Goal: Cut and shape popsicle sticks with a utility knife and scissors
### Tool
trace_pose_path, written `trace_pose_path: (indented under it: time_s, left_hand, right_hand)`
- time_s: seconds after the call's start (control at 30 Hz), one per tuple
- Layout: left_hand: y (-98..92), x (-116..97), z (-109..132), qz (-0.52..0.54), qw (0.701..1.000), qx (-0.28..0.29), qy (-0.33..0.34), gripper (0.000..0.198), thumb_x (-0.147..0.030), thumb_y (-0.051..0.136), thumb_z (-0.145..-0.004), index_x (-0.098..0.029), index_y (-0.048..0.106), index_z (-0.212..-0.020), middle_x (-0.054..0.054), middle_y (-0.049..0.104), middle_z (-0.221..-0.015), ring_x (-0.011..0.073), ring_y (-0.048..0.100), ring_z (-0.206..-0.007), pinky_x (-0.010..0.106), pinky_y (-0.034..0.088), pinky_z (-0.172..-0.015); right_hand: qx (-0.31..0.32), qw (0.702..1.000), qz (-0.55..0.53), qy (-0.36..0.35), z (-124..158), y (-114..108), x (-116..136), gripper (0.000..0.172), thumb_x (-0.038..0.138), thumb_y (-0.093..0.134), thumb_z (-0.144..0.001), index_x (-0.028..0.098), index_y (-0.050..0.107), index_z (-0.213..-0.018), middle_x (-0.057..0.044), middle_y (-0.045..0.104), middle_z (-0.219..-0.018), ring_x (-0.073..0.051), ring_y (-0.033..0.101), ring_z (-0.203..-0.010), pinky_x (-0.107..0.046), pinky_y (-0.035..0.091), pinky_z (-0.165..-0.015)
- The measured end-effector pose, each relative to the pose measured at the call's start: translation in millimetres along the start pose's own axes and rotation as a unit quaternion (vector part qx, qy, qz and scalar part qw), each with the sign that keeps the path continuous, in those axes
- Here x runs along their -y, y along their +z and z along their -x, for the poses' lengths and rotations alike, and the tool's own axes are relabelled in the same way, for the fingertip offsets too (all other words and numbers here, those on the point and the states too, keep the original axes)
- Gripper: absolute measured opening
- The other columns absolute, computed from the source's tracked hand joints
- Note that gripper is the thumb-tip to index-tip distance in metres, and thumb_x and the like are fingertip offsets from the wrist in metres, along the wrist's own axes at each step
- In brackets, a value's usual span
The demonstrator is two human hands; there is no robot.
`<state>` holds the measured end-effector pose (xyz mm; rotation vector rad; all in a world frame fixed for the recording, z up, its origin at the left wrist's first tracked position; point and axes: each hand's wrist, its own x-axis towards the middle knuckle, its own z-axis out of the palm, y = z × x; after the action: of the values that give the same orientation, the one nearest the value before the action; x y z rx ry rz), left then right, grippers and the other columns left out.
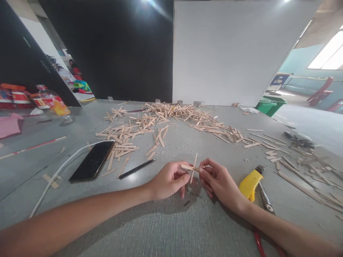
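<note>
My left hand [169, 180] and my right hand [218, 182] meet low over the grey table [171, 221], both pinching a small cross of thin wooden sticks [193, 167]. One stick lies roughly level between the fingertips of both hands. Another stands nearly upright across it. The fingers of both hands are curled closed on the sticks. A large heap of loose wooden sticks [171, 119] is spread across the far half of the table.
A black phone [93, 160] with a white cable [57, 173] lies at the left, a black pencil [137, 168] beside it. A yellow-handled tool [251, 184] rests under my right wrist. Stick offcuts [308, 167] litter the right. A white board [230, 53] stands behind.
</note>
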<state>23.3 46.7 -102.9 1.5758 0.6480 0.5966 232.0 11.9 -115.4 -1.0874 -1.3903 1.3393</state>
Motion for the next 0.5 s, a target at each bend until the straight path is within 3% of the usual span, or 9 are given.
trace_pose_path:
  time_s: [0.1,0.17,0.3,0.5]
  left_hand:
    - [-0.4,1,0,-0.022,0.999,-0.026,-0.001,0.033,-0.04,0.051,-0.104,-0.013,0.068,-0.114,0.008,0.075,-0.086,0.0084,0.059,-0.047,0.021,0.048,-0.047]
    - [-0.1,2,1,-0.04,0.997,-0.063,0.0,0.032,-0.038,0.047,-0.106,-0.015,0.064,-0.12,0.005,0.073,-0.083,0.0082,0.055,-0.047,0.021,0.045,-0.047]
    - [2.7,1,4,-0.084,0.986,-0.143,0.021,0.036,-0.026,0.058,-0.098,-0.022,0.05,-0.134,0.007,0.068,-0.113,0.0072,0.054,-0.059,0.021,0.044,-0.054]
    - [5.0,-8,4,-0.097,0.992,-0.074,0.009,0.055,-0.036,0.082,-0.084,-0.022,0.055,-0.129,0.001,0.069,-0.092,0.0094,0.055,-0.061,0.022,0.044,-0.057]
  right_hand:
    - [-0.011,1.0,0.007,0.0,1,-2,2,0.038,0.058,0.062,-0.097,0.02,0.056,-0.092,0.009,0.053,-0.057,-0.005,0.038,-0.035,-0.016,0.035,-0.033]
    - [-0.032,0.999,0.027,-0.005,2,-3,4,0.04,0.058,0.06,-0.098,0.02,0.056,-0.088,0.006,0.059,-0.058,-0.005,0.041,-0.035,-0.017,0.036,-0.034]
    - [-0.078,0.995,0.065,-0.018,3,-3,6,0.043,0.058,0.057,-0.1,0.021,0.054,-0.079,0.003,0.064,-0.056,-0.006,0.044,-0.034,-0.017,0.033,-0.034]
    - [-0.072,0.992,0.093,-0.042,7,-2,3,0.035,0.051,0.056,-0.103,0.021,0.058,-0.083,0.003,0.067,-0.062,-0.007,0.049,-0.039,-0.018,0.037,-0.04]
